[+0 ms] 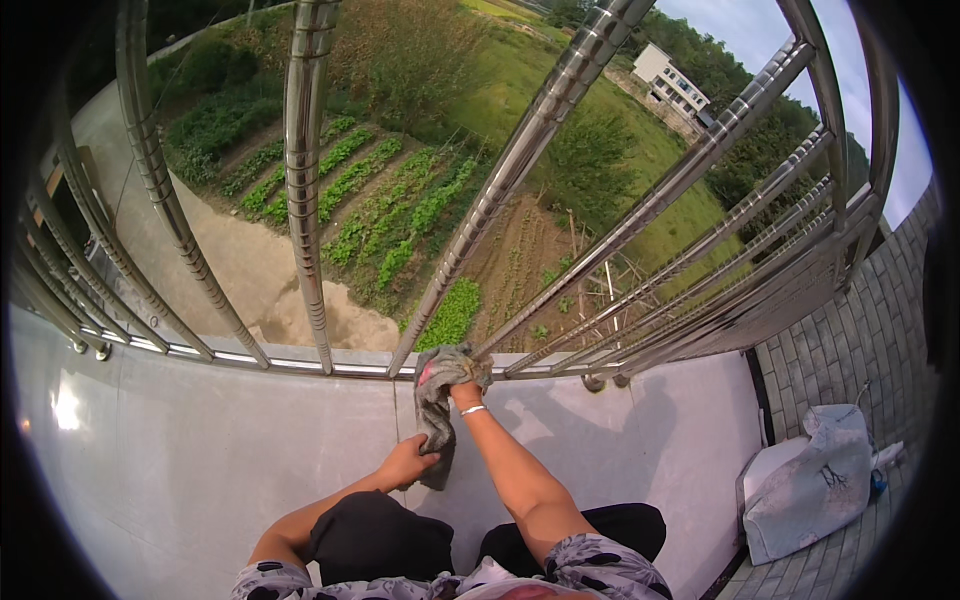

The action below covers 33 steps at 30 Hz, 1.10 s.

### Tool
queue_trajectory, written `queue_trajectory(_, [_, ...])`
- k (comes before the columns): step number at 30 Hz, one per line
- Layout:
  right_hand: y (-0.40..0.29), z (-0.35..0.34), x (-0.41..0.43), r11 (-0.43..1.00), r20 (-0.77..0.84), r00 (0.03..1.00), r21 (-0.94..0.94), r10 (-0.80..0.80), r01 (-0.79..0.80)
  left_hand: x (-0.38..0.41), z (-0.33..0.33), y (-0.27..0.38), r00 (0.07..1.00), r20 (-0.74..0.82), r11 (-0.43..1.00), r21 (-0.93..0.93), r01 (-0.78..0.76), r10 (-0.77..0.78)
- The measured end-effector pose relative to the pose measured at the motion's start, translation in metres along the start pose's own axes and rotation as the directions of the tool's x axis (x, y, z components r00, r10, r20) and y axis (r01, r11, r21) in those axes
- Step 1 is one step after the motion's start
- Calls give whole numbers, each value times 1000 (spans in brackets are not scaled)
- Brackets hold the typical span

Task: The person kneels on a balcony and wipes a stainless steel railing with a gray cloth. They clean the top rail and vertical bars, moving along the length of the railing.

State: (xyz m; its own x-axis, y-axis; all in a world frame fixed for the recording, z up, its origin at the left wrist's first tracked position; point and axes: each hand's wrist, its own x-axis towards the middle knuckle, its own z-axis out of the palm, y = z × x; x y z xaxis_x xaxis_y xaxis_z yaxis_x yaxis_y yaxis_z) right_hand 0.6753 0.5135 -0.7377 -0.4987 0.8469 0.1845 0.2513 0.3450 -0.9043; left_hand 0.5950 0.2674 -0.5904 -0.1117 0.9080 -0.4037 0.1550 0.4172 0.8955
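Note:
A damp-looking grey cloth [435, 409] hangs from the foot of the metal railing down towards my knees. My right hand [466, 391], with a silver bracelet at the wrist, presses the upper part of the cloth against the bottom rail [360, 370], beside the base of an upright; the cloth covers most of its fingers. Lower down, my left hand [409, 459] grips the cloth's trailing end between thumb and fingers. Shiny ringed uprights [304, 187] rise in front of both hands.
Pale floor slabs [225, 450] lie under me, edged by the railing. At the right, a light patterned fabric bag or cover [814, 487] rests by a grey brick-patterned wall [862, 322]. Beyond and below the bars are vegetable rows [360, 172] and a concrete path [225, 247].

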Motion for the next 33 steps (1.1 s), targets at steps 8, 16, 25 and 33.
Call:
queue_trajectory(8, [-263, -123, 81, 660, -20, 1000, 751, 21, 1, -10, -68, 65, 955, -27, 886, -366, -286, 297])
queue_trajectory(16, [-549, -299, 131, 716, -169, 893, 545, -416, 437, -42, -100, 239, 403, -12, 370, -373, -851, 915])
queue_trajectory(25, [-261, -140, 65, 837, 67, 980, -512, -187, 194, 16, -64, 14, 955, 103, 946, -201, -255, 279])
queue_trajectory(33, [-64, 5, -33, 425, -39, 987, -905, -155, 31, -51, -36, -103, 987, 44, 951, 278, 134, -152])
